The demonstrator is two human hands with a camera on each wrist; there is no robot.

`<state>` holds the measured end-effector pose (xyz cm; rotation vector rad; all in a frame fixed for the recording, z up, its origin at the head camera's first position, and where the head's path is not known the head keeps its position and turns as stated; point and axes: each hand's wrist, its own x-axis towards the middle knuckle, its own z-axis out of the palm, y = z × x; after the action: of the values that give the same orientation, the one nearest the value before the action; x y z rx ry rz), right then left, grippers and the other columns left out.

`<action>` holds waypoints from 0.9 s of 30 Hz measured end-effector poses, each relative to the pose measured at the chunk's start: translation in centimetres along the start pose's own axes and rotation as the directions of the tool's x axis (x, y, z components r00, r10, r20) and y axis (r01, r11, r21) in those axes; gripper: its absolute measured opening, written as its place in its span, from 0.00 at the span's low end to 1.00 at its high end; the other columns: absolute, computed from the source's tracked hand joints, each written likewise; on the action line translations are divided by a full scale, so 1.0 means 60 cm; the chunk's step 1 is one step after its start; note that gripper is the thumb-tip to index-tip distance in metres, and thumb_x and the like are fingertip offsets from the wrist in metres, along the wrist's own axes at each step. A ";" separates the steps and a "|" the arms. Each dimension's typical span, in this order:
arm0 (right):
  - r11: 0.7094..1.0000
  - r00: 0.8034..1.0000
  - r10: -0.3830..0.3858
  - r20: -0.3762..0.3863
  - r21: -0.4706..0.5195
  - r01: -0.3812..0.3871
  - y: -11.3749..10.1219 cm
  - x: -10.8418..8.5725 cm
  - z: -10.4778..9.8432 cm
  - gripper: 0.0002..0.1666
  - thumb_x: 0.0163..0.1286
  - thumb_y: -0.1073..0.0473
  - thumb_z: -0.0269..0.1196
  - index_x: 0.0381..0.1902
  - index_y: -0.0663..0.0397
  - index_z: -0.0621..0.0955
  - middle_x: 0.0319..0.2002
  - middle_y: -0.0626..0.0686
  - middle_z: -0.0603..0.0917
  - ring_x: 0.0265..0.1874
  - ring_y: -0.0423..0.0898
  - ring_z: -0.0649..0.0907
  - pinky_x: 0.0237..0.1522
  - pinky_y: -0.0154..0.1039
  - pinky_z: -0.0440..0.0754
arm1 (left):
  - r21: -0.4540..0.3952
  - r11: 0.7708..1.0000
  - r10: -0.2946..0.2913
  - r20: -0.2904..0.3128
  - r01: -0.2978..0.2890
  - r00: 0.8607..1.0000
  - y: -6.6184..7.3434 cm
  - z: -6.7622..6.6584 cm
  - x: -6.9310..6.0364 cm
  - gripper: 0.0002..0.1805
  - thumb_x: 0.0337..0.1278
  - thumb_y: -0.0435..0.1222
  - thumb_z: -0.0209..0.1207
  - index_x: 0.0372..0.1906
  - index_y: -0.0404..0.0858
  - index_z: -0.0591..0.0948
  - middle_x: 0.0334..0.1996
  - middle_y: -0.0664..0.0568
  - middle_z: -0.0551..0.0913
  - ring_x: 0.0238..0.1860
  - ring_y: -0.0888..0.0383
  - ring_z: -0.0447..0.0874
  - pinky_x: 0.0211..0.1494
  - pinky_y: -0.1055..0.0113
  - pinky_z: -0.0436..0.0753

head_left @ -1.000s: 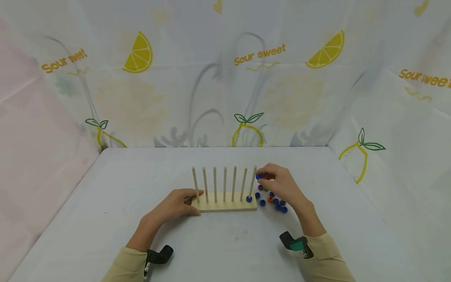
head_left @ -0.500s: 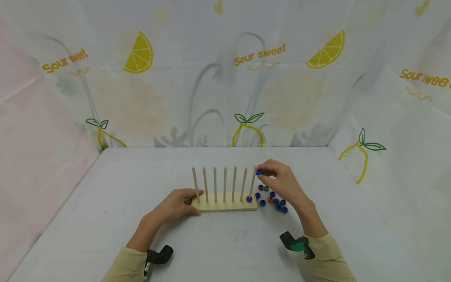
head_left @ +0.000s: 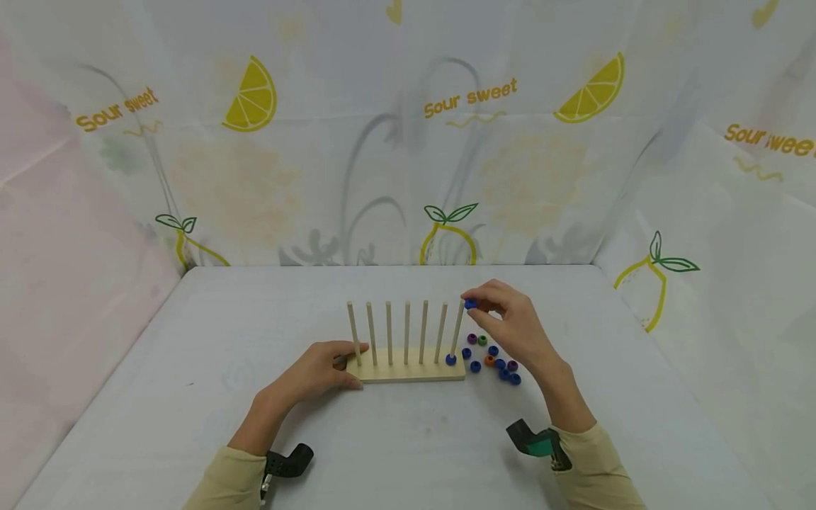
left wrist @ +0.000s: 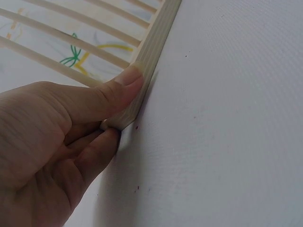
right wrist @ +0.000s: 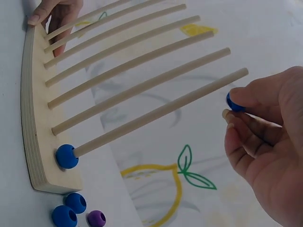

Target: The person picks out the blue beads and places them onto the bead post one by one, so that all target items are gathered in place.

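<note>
A wooden base (head_left: 414, 375) carries several upright pegs, and one blue bead (right wrist: 67, 156) sits at the foot of the rightmost peg (right wrist: 165, 111). My left hand (head_left: 319, 370) grips the left end of the base, thumb on its near edge, as the left wrist view shows. Between thumb and fingers my right hand (head_left: 513, 322) pinches another blue bead (head_left: 470, 304), held beside the top of the rightmost peg. In the right wrist view this bead is apart from the peg, partly covered by the thumb.
Right of the base lie several loose blue beads (head_left: 475, 367), purple beads (head_left: 472, 338), a green bead (head_left: 482, 341) and an orange bead (head_left: 489, 360) on the white tabletop (head_left: 408, 453). A printed cloth (head_left: 331, 163) hangs behind the table.
My right hand has risen with the blue bead, from beside the upper part of the rightmost peg to about its tip. My left hand stays in place on the base.
</note>
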<state>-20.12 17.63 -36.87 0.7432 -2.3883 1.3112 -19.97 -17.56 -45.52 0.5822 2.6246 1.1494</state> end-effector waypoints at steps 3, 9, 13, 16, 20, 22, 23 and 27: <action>1.000 1.000 -0.009 -0.004 0.019 0.009 -0.001 0.000 0.000 0.12 0.66 0.70 0.66 0.47 0.61 0.86 0.40 0.52 0.84 0.36 0.37 0.80 0.43 0.22 0.80 | -0.005 1.000 -0.007 -0.007 0.007 1.000 -0.001 0.001 0.000 0.32 0.46 0.41 0.75 0.61 0.46 0.81 0.65 0.55 0.79 0.72 0.49 0.69 0.68 0.52 0.74; 0.996 1.000 -0.004 -0.010 0.091 0.005 -0.007 -0.001 -0.001 0.13 0.66 0.71 0.65 0.48 0.60 0.85 0.41 0.54 0.83 0.37 0.39 0.79 0.44 0.23 0.81 | 0.016 1.000 -0.009 -0.019 0.010 1.000 0.000 0.002 -0.002 0.34 0.45 0.42 0.75 0.63 0.46 0.80 0.65 0.54 0.79 0.72 0.48 0.69 0.69 0.50 0.74; 0.994 1.000 -0.009 -0.028 0.112 0.012 -0.012 -0.002 -0.003 0.13 0.66 0.72 0.64 0.48 0.58 0.85 0.41 0.54 0.83 0.37 0.39 0.78 0.45 0.22 0.80 | -0.004 1.000 -0.011 -0.009 0.011 1.000 0.001 0.003 -0.003 0.33 0.45 0.41 0.75 0.62 0.47 0.81 0.65 0.55 0.79 0.72 0.50 0.69 0.68 0.54 0.75; 0.994 0.999 -0.011 -0.033 0.110 0.014 -0.017 -0.001 -0.005 0.13 0.67 0.71 0.64 0.48 0.58 0.85 0.42 0.54 0.83 0.38 0.39 0.78 0.46 0.22 0.80 | -0.014 1.000 0.000 -0.005 0.000 1.000 0.001 0.003 -0.002 0.32 0.46 0.41 0.75 0.61 0.46 0.81 0.65 0.55 0.79 0.71 0.50 0.70 0.66 0.58 0.76; 0.994 0.999 -0.017 -0.035 0.105 0.021 -0.021 0.000 -0.007 0.13 0.67 0.71 0.64 0.49 0.59 0.85 0.42 0.54 0.82 0.38 0.39 0.78 0.46 0.22 0.80 | -0.015 1.000 0.002 -0.006 -0.002 1.000 0.000 0.004 -0.001 0.33 0.46 0.41 0.75 0.62 0.45 0.81 0.65 0.54 0.79 0.71 0.49 0.70 0.67 0.58 0.76; 0.993 0.999 -0.021 -0.044 0.113 0.026 -0.022 0.000 -0.006 0.13 0.67 0.72 0.63 0.49 0.60 0.85 0.42 0.55 0.82 0.37 0.39 0.78 0.45 0.22 0.79 | -0.015 1.000 0.000 -0.005 0.000 1.000 0.000 0.004 0.000 0.33 0.46 0.41 0.75 0.62 0.45 0.81 0.65 0.53 0.79 0.72 0.49 0.70 0.67 0.55 0.76; 0.992 0.999 -0.023 -0.047 0.123 0.029 -0.022 -0.001 -0.005 0.14 0.67 0.72 0.63 0.49 0.60 0.85 0.42 0.55 0.82 0.38 0.39 0.78 0.45 0.22 0.79 | -0.016 1.000 -0.003 -0.003 0.003 1.000 0.000 0.004 0.000 0.33 0.46 0.41 0.75 0.62 0.45 0.81 0.65 0.54 0.79 0.72 0.49 0.69 0.68 0.54 0.75; 0.988 0.998 -0.046 -0.046 0.143 0.053 -0.027 -0.001 0.003 0.14 0.67 0.72 0.63 0.50 0.61 0.85 0.43 0.55 0.82 0.38 0.39 0.78 0.46 0.23 0.80 | -0.019 1.000 0.001 0.000 -0.001 1.000 -0.001 0.003 -0.001 0.33 0.47 0.40 0.74 0.63 0.44 0.80 0.66 0.52 0.78 0.72 0.47 0.69 0.68 0.52 0.75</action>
<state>-19.17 16.78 -35.88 0.8004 -2.2458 1.4756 -19.91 -17.52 -45.70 0.5804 2.6105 1.1739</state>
